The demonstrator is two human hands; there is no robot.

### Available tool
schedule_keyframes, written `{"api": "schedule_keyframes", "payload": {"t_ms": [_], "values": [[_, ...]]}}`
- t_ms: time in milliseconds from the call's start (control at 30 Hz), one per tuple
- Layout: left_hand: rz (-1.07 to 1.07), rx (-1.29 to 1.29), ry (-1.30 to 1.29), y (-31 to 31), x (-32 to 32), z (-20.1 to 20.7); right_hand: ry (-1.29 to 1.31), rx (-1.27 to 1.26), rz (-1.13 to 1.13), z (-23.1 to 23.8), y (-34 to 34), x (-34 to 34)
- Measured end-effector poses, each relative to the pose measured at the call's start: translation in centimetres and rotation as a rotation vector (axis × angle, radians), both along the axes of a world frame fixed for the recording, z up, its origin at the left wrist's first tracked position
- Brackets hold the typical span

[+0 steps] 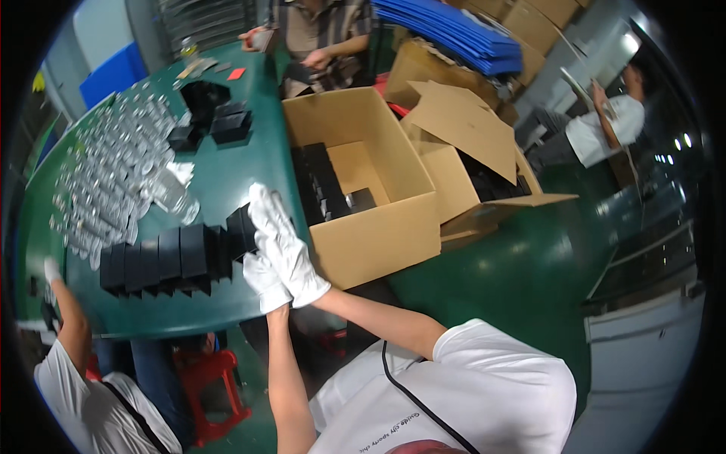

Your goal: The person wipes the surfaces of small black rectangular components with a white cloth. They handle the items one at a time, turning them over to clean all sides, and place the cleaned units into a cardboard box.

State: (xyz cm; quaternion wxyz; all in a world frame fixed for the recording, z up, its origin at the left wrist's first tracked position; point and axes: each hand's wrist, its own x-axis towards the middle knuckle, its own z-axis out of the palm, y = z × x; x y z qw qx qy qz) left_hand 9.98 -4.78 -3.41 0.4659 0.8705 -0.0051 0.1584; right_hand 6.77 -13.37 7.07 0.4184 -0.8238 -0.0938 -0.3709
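Note:
Both my hands wear white gloves and come together at the right edge of the green table (227,303). My right hand (281,240) has its fingers stretched out, lying along the right side of a black box (240,231). Just below it, my left hand (265,283) is near that box's lower corner; most of its fingers are hidden. The box is at the right end of a row of black boxes (170,256) standing close together. Whether either hand grips the box does not show.
Clear glass bottles (113,166) crowd the table's left. More black boxes (231,125) lie farther back. An open carton (370,238) with black boxes inside stands right of the table, beside another carton (454,181). A co-worker's gloved hand (51,270) and a red stool (215,386) are at left.

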Motion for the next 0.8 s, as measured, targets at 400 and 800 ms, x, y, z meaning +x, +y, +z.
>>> {"api": "schedule_keyframes", "payload": {"t_ms": [400, 800], "values": [[-0.284, -0.233, -0.004, -0.6, -2.0, 1.9, 0.004, 0.554, 0.168, -1.7, -2.8, -0.8], [-0.701, 0.104, -0.222, 3.4, -8.6, 5.1, 0.732, 0.754, 0.669, 1.7, -10.3, -5.6]]}}
